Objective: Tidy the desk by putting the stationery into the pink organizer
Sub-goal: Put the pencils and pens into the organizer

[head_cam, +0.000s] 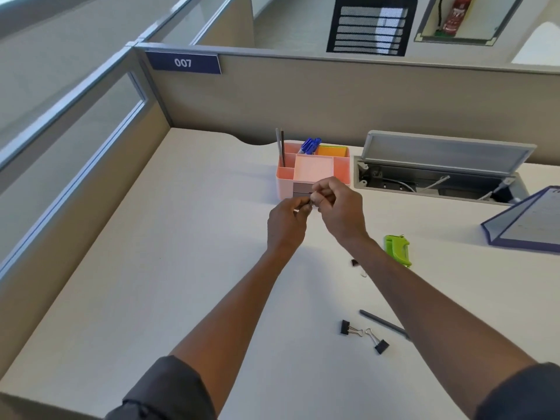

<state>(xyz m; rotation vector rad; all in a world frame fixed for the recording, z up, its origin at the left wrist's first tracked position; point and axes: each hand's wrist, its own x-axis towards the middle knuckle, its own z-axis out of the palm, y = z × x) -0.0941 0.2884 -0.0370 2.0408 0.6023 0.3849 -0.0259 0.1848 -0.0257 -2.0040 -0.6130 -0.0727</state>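
The pink organizer [285,181] stands at the back of the white desk [181,253], with pencils [280,147], blue pens [310,145] and orange notes [331,151] in its compartments. Just in front of its grey drawers, my left hand [286,224] and my right hand [341,207] meet, both pinching a small dark object [311,202], too small to identify. Two black binder clips [348,328] [380,345], a grey pencil [383,324], a small dark clip [354,262] and a green stapler [398,249] lie on the desk to the right.
An open cable tray [436,180] with a raised lid sits right of the organizer. A blue folder [533,219] lies at the right edge. Beige partition walls enclose the desk at back and left.
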